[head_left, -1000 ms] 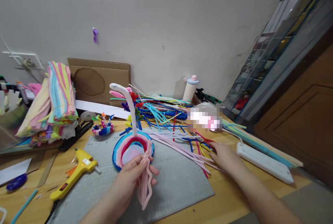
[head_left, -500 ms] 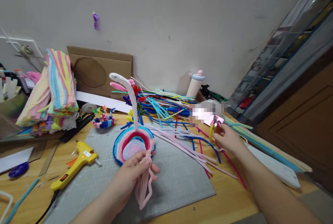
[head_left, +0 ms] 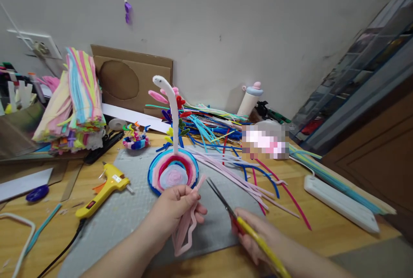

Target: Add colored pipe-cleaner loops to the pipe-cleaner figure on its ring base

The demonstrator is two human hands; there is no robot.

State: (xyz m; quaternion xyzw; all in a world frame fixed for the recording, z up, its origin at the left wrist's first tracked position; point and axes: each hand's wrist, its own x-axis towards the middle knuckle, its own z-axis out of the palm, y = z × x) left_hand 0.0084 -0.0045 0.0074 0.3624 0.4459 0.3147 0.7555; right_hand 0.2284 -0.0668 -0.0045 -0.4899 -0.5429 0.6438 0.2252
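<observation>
My left hand (head_left: 180,209) is closed on a folded pink pipe cleaner (head_left: 186,243); one end sticks up past the fingertips and bent loops hang below. In my right hand (head_left: 254,235) is a pair of scissors (head_left: 222,197) with yellow and red handles. Their slim blades point up and left, close to the pipe cleaner's free end but apart from it. Just behind my left hand lies a round coiled piece (head_left: 173,174) of blue, pink and white pipe cleaners. A white fuzzy neck-like stem (head_left: 174,114) rises from it.
A yellow hot glue gun (head_left: 103,187) lies left on the grey cutting mat (head_left: 129,226). Loose pipe cleaners (head_left: 226,170) spread to the right, near a white power strip (head_left: 342,205). Bundled pipe cleaners (head_left: 82,93), cardboard (head_left: 155,75) and a bottle (head_left: 250,99) stand along the wall.
My right hand has brought the scissors from the right side of the table down and left, near my left hand. My left hand keeps its hold; the view has shifted slightly.
</observation>
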